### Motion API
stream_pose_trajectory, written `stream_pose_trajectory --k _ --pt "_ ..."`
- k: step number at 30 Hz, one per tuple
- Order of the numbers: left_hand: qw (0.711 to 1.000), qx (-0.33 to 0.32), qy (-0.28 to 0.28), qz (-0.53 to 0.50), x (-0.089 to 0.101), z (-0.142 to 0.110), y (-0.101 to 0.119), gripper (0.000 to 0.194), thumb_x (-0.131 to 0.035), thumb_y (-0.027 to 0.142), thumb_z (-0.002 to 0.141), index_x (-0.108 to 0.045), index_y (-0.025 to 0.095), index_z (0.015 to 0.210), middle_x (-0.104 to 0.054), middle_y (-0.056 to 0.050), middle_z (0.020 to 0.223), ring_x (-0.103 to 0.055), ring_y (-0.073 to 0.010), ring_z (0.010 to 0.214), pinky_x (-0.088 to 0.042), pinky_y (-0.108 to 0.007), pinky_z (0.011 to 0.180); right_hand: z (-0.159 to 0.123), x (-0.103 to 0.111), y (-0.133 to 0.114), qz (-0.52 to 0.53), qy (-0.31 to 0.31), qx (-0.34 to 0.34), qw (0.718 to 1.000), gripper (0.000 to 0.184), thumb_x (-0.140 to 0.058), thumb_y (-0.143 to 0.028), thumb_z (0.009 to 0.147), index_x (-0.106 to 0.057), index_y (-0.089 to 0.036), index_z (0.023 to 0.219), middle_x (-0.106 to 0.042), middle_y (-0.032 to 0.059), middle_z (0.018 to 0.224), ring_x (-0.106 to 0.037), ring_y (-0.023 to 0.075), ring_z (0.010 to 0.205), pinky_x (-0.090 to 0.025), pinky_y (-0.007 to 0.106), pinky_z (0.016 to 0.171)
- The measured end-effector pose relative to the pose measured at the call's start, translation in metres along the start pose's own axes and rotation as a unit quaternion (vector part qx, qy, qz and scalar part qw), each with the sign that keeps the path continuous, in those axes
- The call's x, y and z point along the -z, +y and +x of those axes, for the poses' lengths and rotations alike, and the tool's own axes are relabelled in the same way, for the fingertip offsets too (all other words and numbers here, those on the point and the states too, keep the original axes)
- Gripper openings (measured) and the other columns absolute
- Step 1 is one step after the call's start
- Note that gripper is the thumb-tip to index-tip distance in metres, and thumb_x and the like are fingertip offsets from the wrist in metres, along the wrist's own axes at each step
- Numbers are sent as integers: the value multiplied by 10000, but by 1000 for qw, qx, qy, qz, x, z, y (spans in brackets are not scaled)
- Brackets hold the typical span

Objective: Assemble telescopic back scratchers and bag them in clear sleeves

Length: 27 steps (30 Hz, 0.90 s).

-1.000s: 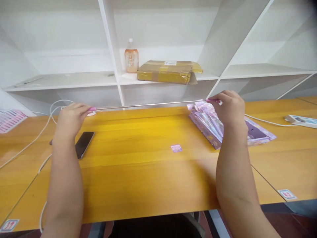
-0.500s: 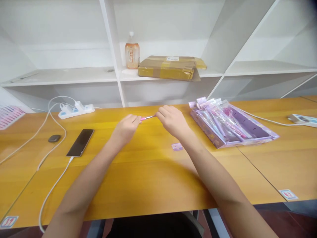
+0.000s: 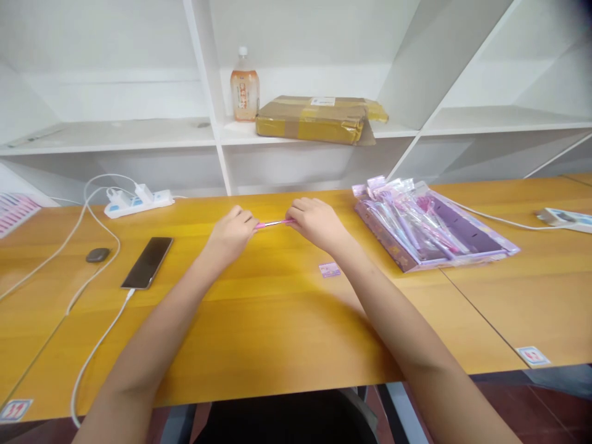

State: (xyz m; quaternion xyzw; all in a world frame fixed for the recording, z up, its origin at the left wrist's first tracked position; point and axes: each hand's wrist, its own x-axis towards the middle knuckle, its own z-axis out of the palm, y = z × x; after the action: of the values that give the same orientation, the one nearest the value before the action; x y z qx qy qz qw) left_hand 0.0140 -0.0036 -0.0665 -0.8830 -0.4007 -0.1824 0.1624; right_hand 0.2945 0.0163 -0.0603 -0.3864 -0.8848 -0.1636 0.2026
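Over the middle of the table, a slim pink pen (image 3: pixel 272 224) with a silvery middle part stretches level between both hands. My left hand (image 3: pixel 234 229) is closed on its left end. At the other end, the fingertips of my right hand (image 3: pixel 314 221) pinch a pink part; both ends are hidden in the fingers. A small purple card (image 3: pixel 329 269) lies on the table by my right forearm. To the right of that arm stands a purple display box (image 3: pixel 476 259), holding several slim items in clear wrappers (image 3: pixel 407 216).
On the left of the table (image 3: pixel 259 345) are a phone (image 3: pixel 148 263) on a white cable, a small dark gadget (image 3: pixel 98 254) and a power strip (image 3: pixel 139 203). A drink bottle (image 3: pixel 245 92) and a taped cardboard box (image 3: pixel 319 120) sit on the shelf behind.
My left hand has shifted slightly left. More pink now shows by my right fingertips, and the pen lies more level. The whole view has tilted a little.
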Motion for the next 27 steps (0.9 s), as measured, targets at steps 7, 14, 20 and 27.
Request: stream_pose_trajectory --k 7,14,20,27 --pt "1000 -10 7 4 0 1 3 346 -532 356 1159 -771 166 997 -729 -122 948 -589 -262 869 -425 -403 701 1 2 2 1 -7 3 1000 132 -690 -214 1082 -758 -194 971 -740 102 1007 -574 262 925 -313 382 801" --pt "1000 -11 16 2 2 0 1 238 -577 307 1135 -745 177 1026 -725 -119 969 -601 -276 909 -460 -413 751 0 -2 1 -2 0 8 1000 173 -631 -228 1119 -779 -199 1034 -747 94 1047 -568 251 916 -329 384 808" --pt "1000 4 8 14 -1 2 -7 244 -573 341 1135 -751 197 1048 -737 -126 985 -602 -285 926 -433 -427 759 0 -6 3 1 14 1 1000 234 -588 -217 1128 -786 -211 1003 -738 98 1018 -563 261 924 -313 393 793" --pt "992 120 22 44 6 -11 -72 157 -663 330 1085 -740 232 990 -783 -122 1054 -601 -346 1066 -415 -477 879 -16 -2 64 -44 59 -85 994 220 -637 -255 1089 -777 -211 925 -731 104 960 -586 277 936 -312 390 783"
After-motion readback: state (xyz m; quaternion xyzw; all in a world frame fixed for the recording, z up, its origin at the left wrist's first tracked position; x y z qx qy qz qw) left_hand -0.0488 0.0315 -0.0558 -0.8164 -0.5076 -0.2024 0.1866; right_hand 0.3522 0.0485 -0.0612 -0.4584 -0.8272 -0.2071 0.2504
